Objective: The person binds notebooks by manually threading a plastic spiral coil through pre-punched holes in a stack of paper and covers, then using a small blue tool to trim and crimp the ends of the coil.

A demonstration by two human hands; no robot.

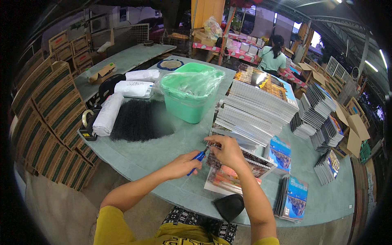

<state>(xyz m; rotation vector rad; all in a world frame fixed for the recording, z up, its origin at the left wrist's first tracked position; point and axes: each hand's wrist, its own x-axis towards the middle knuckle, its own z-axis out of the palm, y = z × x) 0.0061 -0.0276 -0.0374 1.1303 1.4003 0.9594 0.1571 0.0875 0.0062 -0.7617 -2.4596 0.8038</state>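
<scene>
My left hand (184, 165) is wrapped round blue-handled pliers (199, 157), their jaws pointing up toward the edge of a spiral-bound book (257, 163). At that same edge my right hand (227, 150) is closed, thumb and fingers pinched by the black binding coil (206, 143); its fingers partly hide the coil. Under the book lies another one with a reddish, colourful cover (228, 179). Just behind rises a tall stack of bound books (257, 110) with a golden picture on top. A black rounded object (229, 207) rests at the table's near edge.
Black binding coils (136, 120) lie in a heap at the left, beside white wrapped rolls (108, 114) and a tape dispenser (88, 126). A green bin (190, 102) with a plastic bag stands behind. Blue-covered books (293, 200) are at right. A person (272, 57) works farther back.
</scene>
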